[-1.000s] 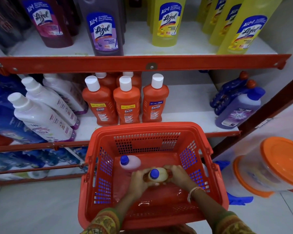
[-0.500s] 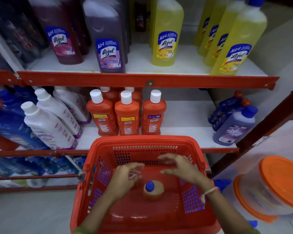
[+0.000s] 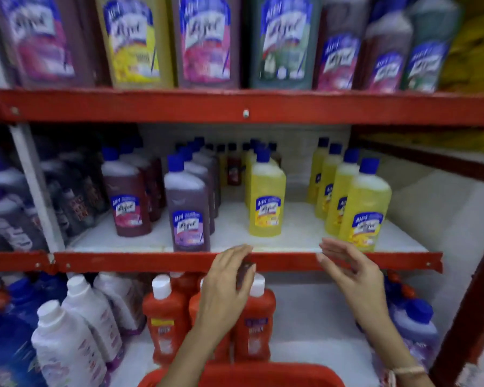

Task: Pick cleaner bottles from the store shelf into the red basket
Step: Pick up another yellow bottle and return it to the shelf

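My left hand [image 3: 228,280] and my right hand [image 3: 347,270] are raised, empty, fingers apart, in front of the red edge of the middle shelf [image 3: 151,261]. Just beyond them on that shelf stand a yellow cleaner bottle [image 3: 266,199], a row of yellow bottles [image 3: 363,208] at the right, a purple bottle [image 3: 187,210] and a dark red bottle [image 3: 127,199], all upright with blue caps. Only the rim of the red basket [image 3: 263,372] shows at the bottom edge. The view is blurred by motion.
Orange bottles with white caps [image 3: 165,317] stand on the lower shelf behind my left arm, white bottles [image 3: 67,339] to their left. Large bottles [image 3: 204,40] fill the top shelf. A red upright post [image 3: 470,317] bounds the shelf at right.
Both hands let go of the bottle in the basket and rose to the middle shelf's edge. The view tilted up, so the basket dropped nearly out of sight.
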